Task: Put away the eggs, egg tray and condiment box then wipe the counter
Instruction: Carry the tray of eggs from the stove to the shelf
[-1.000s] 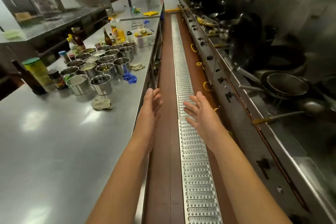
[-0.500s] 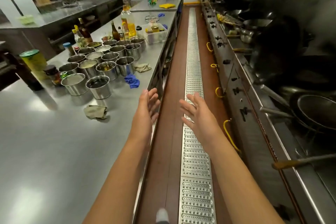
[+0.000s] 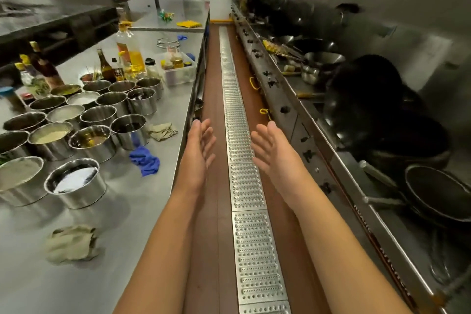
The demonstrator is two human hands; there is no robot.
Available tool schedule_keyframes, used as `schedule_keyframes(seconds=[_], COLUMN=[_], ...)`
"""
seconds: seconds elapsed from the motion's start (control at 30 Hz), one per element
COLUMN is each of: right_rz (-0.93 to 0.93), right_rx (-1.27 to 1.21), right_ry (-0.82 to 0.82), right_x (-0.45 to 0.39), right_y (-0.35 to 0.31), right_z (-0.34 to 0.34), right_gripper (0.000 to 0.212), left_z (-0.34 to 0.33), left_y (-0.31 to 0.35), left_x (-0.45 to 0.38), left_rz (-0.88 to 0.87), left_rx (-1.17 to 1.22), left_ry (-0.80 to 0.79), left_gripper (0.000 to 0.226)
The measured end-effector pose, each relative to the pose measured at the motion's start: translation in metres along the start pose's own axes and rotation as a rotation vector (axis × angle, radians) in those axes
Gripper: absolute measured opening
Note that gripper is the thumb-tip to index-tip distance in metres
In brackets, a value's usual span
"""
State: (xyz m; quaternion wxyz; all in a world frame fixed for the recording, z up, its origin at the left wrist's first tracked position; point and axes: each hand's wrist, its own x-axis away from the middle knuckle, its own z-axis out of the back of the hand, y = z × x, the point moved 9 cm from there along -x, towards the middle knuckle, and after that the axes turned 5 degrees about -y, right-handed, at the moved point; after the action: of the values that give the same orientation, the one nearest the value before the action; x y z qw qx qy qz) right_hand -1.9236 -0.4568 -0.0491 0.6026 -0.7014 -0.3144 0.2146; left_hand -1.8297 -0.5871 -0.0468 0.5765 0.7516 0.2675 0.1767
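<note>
Worktop (image 3: pixel 142 211), far right edge: clear condiment box (image 3: pixel 178 69) w/ jars, beyond the steel pots (image 3: pixel 102 120). No eggs or egg tray visible. Blue cloth (image 3: pixel 145 160) near right edge. Left hand (image 3: pixel 201 145) & right hand (image 3: pixel 270 145) over aisle, fingers straight, holding nothing. Judgement: approach step. Grip box w/ both hands at its ends, lift level so jars don't tip; keep cloth for the wipe.

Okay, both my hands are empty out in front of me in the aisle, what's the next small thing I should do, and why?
Probably keep walking ahead and reach the left hand toward the clear condiment box farther along the counter. Both it and the right hand are open and hold nothing, and the box is beyond them. No eggs or egg tray are visible.
</note>
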Motion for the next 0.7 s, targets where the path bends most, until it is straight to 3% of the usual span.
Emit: schedule_keyframes(seconds=[0.23,0.43,0.53,0.7], right_rz=[0.014,0.010,0.018,0.016], right_rx=[0.006,-0.053,-0.102,-0.158], right_ry=[0.022,-0.012,-0.044,-0.120], right_x=[-0.080,-0.172,-0.229,-0.314], right_y=[-0.005,-0.005,-0.014,-0.035], right_z=[0.013,0.032,0.039,0.047], right_gripper=[0.067,0.060,0.056,0.058], left_z=[-0.009,-0.015,-0.020,-0.030], left_y=[-0.002,-0.009,-0.007,0.003], left_x=[-0.089,-0.174,-0.224,-0.306], left_rz=[0.009,0.017,0.002,-0.008], left_rx=[-0.017,-0.064,-0.078,-0.117], left_ry=[-0.061,-0.022,0.005,0.071], left_gripper=[0.067,0.065,0.048,0.057])
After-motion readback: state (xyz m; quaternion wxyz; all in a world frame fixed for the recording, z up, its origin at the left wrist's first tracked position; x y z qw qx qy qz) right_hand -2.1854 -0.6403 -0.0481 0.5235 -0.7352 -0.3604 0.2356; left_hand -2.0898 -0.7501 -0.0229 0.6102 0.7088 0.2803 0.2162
